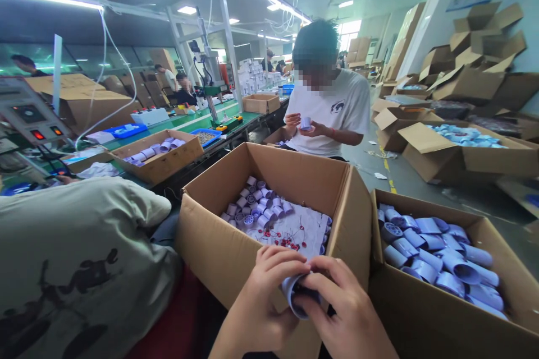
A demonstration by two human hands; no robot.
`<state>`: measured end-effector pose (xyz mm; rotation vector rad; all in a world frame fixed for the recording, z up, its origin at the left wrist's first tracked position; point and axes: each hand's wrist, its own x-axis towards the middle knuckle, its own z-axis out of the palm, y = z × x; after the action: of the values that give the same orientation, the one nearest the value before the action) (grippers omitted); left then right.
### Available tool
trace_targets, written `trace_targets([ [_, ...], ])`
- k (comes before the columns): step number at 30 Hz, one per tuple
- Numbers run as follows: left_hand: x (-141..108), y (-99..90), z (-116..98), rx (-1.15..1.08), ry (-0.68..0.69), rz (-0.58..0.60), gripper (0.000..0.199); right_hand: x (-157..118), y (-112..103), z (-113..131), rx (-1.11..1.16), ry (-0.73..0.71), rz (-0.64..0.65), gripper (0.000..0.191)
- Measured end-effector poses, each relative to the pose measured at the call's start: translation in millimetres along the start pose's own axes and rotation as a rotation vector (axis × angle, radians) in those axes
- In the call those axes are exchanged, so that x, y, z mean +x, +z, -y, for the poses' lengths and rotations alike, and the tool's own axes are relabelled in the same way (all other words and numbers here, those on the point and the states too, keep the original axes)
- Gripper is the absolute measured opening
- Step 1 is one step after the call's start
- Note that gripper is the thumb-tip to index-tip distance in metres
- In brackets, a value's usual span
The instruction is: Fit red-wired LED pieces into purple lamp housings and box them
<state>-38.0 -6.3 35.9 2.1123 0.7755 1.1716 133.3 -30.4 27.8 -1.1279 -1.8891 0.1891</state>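
A pale lavender plastic cylinder (290, 290), hollow and open toward me, sits between my hands at the near side of a large cardboard box. My left hand (267, 291) is wrapped round its outside. My right hand (339, 297) grips it from the right, thumb and fingers at the rim and partly inside the opening; whether they pinch a small part there is hidden. Inside the large cardboard box (236, 258) lie several short lavender cylinders (265, 202), some showing slotted ends. Beside them a white sheet (309, 224) bears small red parts with thin leads (290, 242).
On the right a second cardboard box (488, 235) holds lavender cylinders (425, 247). Opposite me a co-worker (328, 106) handles a similar cylinder. Another person's back (84, 258) is close at my left. Beyond runs a green workbench (189, 123) with a carton of cylinders (168, 160).
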Motion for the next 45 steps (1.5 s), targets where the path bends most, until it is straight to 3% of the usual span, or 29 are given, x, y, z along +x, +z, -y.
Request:
trace_targets([
  [5,-2.4,2.0,2.3,0.015,-0.017,-0.015,0.062,-2.6,-1.6,-0.4,-0.02,0.054,0.106,0.026],
  [14,-1.4,3.2,4.7,0.035,0.008,0.0,0.068,-4.1,12.3,5.0,-0.137,0.023,-0.057,0.018],
  [20,-10.7,0.6,9.8,-0.18,-0.275,0.033,0.067,2.8,1.3,4.0,-0.047,-0.002,-0.152,0.016],
  [22,-15.6,0.0,12.6,-0.316,-0.308,0.04,0.075,4.4,-4.2,2.0,0.083,-0.014,-0.127,0.032],
  [25,-19.0,-0.6,15.9,-0.411,-0.241,0.037,0.075,5.2,-6.6,-1.9,0.232,-0.036,0.002,0.06],
  [30,-13.1,-5.7,16.1,-0.483,-0.182,0.048,0.07,8.3,-3.1,-2.1,0.409,0.003,0.042,0.074],
  [33,-9.0,-8.2,12.9,-0.566,-0.179,0.043,0.07,11.1,-1.2,-3.2,0.44,-0.031,-0.011,0.062],
  [36,-6.0,-4.4,4.5,-0.58,-0.259,-0.082,0.076,12.0,3.1,-7.9,0.259,-0.142,-0.155,0.042],
  [40,-0.5,8.9,-9.8,-0.302,-0.496,-0.257,0.064,13.1,9.4,-12.4,0.142,-0.24,-0.204,0.031],
  [45,6.7,23.3,-15.0,-0.066,-0.538,-0.286,0.059,14.2,9.4,-14.3,0.101,-0.31,-0.24,0.029],
])
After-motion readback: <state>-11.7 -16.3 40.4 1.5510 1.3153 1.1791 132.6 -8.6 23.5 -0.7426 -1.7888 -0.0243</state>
